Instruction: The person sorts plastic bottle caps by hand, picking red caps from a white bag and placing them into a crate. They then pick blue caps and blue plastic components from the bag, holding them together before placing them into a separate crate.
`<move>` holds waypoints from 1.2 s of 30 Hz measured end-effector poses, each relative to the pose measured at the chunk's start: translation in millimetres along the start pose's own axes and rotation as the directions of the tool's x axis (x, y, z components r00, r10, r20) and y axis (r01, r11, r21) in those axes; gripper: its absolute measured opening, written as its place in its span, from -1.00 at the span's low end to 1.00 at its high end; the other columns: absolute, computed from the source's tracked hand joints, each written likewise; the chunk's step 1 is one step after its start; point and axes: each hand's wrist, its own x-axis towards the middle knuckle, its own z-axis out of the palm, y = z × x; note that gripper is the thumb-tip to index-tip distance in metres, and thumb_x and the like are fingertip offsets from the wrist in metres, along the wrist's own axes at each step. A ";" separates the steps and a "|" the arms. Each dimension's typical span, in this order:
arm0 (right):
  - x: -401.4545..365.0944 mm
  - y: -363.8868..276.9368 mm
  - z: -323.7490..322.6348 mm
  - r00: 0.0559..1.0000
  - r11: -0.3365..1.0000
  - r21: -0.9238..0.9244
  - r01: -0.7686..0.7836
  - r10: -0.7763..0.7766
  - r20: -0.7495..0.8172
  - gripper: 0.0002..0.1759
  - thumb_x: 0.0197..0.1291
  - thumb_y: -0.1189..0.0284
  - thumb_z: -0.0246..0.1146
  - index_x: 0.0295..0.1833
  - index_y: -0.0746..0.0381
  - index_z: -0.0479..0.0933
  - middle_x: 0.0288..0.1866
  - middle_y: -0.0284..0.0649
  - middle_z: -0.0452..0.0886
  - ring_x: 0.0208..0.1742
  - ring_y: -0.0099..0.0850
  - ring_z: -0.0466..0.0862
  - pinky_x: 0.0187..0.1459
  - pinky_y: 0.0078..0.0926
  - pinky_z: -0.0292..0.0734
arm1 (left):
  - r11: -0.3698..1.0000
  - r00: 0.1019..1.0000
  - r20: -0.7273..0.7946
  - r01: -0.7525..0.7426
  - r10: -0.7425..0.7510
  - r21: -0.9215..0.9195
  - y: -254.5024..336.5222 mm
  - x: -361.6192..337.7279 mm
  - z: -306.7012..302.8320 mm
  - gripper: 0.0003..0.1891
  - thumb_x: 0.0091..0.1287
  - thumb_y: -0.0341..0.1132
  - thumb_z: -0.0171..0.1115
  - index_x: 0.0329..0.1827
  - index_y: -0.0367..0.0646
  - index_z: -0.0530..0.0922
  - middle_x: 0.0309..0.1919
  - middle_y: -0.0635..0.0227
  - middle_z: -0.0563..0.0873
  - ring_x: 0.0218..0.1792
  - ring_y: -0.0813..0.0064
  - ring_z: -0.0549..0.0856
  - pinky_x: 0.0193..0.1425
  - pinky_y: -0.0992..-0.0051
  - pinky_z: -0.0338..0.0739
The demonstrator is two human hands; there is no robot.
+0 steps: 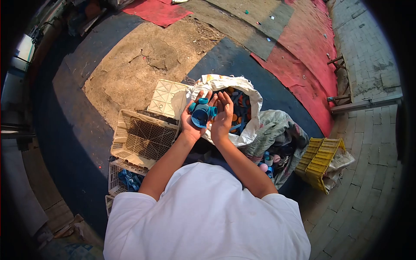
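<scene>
Several blue and teal plastic caps (200, 117) lie together in my left hand (190, 126), which is cupped with the palm up. My right hand (222, 117) is beside it, palm up with fingers spread, its inner edge near the caps; nothing rests on its palm. Both hands are over the near left rim of an open white sack (255, 100). Inside the sack are many blue, orange and dark pieces (236, 112).
Left of the hands stand a beige crate (143, 134) and an upturned pale crate (167, 97); below, another holds blue material (130, 180). At the right are a grey-green sack (273, 123) with mixed plastic items and a yellow crate (318, 158). Red mats (303, 65) cover ground beyond.
</scene>
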 end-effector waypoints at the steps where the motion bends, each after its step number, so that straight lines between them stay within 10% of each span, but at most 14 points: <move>1: 4.9 2.2 4.4 0.999 0.999 0.001 0.037 -0.037 0.010 -0.29 0.48 0.05 0.06 0.52 0.32 0.26 0.49 0.00 0.35 0.55 -0.21 0.34 0.60 -0.21 0.11 | 0.999 1.000 -0.008 -0.025 0.025 0.022 -0.5 3.9 5.5 -0.51 0.60 -0.05 -0.11 0.48 -0.01 0.47 0.54 0.21 0.45 0.58 0.11 0.36 0.51 0.10 0.44; 7: 20.1 -13.1 29.6 0.996 0.984 0.158 0.082 -0.085 0.006 -0.41 0.57 0.13 -0.06 0.45 0.37 0.34 0.44 -0.02 0.40 0.53 -0.24 0.36 0.59 -0.23 0.15 | 0.971 0.984 0.003 -0.179 0.180 0.156 -9.8 18.5 42.9 -0.58 0.61 -0.02 -0.07 0.31 -0.03 0.56 0.45 0.27 0.54 0.55 0.12 0.40 0.59 0.06 0.31; 14: 22.6 -14.3 27.5 0.978 0.922 0.333 -0.199 0.206 0.014 -0.36 0.51 0.10 -0.01 0.46 0.35 0.39 0.29 -0.05 0.57 0.39 -0.26 0.53 0.51 -0.31 0.32 | 0.869 0.911 -0.044 -0.377 0.411 0.320 -8.2 19.3 37.4 -0.63 0.62 -0.07 -0.02 0.27 -0.11 0.52 0.33 0.17 0.60 0.45 0.09 0.51 0.58 0.07 0.35; 25: -28.2 -4.1 19.3 0.842 0.832 0.196 -0.520 0.461 0.280 -0.30 0.39 0.17 0.12 0.52 0.36 0.31 0.51 -0.02 0.35 0.61 -0.20 0.26 0.62 -0.21 0.07 | 0.718 0.709 -0.184 -0.596 0.681 0.361 -19.6 -53.6 23.1 -0.55 0.63 -0.08 -0.07 0.37 -0.20 0.46 0.44 0.03 0.50 0.50 -0.07 0.43 0.62 0.03 0.30; 36: -137.7 44.7 23.2 0.589 0.649 -0.011 -0.761 0.697 0.409 -0.47 0.38 0.21 0.12 0.31 0.35 0.45 0.26 -0.07 0.53 0.35 -0.28 0.53 0.43 -0.30 0.40 | 0.539 0.469 -0.299 -0.811 0.831 0.227 -21.7 -185.3 -12.6 -0.59 0.63 -0.09 -0.08 0.23 -0.21 0.54 0.28 0.01 0.61 0.40 0.06 0.53 0.60 0.04 0.32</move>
